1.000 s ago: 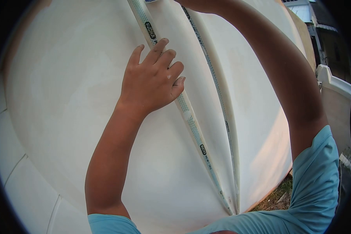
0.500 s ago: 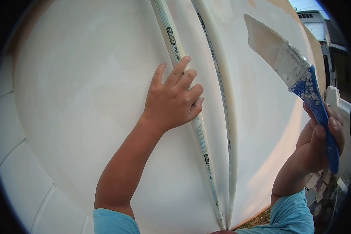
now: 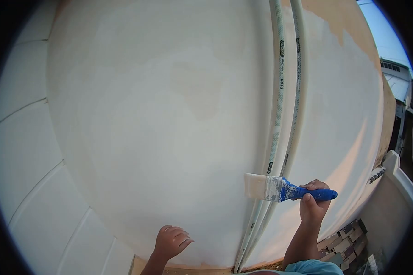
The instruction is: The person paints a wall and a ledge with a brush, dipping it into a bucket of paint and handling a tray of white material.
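Both hands — the left hand (image 3: 170, 241) and the right hand (image 3: 313, 205) — are bare, with no gloves, rings or watch. A light blue short sleeve (image 3: 314, 267) — plain fabric — covers the right upper arm.

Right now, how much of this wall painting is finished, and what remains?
Most of the wall looks coated cream. The right hand holds the paintbrush against the two hoses; the left hand hangs low. A bare tan patch remains at the upper right.
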Motion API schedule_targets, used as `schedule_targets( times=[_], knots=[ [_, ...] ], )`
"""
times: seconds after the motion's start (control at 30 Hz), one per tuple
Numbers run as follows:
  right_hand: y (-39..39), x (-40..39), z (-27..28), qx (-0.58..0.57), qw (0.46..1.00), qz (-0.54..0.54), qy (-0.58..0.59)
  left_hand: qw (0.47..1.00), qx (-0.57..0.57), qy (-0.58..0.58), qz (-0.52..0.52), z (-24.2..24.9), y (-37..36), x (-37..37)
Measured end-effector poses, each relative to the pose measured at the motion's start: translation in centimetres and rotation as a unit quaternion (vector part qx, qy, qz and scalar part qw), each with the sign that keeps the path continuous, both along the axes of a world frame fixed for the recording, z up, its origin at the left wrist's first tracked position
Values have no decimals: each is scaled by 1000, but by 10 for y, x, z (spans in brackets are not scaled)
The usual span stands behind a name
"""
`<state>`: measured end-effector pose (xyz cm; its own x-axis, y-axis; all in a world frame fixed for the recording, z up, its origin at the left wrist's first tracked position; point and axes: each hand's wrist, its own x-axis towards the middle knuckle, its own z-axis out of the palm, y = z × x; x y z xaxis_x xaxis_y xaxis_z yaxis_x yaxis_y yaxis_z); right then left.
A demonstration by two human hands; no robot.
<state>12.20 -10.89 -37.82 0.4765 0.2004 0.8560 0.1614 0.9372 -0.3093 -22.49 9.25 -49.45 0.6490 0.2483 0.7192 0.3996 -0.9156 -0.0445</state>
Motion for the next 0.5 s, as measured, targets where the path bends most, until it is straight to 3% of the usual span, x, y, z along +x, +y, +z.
schedule_targets(
  times=[0.1,0.13,0.2,0.23,0.3,0.37,0.4,0.5],
  knots=[
    [43,-60,11,-175,980,57,-75,935,-199,-207,206,-116,-80,-112],
    [60,-85,9,-224,965,67,-119,877,-261,-282,288,-160,-117,-153],
    [98,-146,-3,-286,930,106,-204,786,-260,-342,445,-201,-188,-213],
    [115,-183,-10,-300,916,125,-236,763,-238,-298,522,-205,-219,-237],
    [137,-265,-22,-312,896,186,-255,684,-312,-366,548,-201,-272,-275],
    [154,-334,-43,-340,874,234,-254,640,-258,-367,625,-238,-310,-302],
    [153,-322,-42,-406,856,263,-181,647,-249,-274,667,-160,-350,-309],
    [165,-426,-68,-428,798,358,-227,577,-237,-340,704,-200,-376,-328]
  ],
)
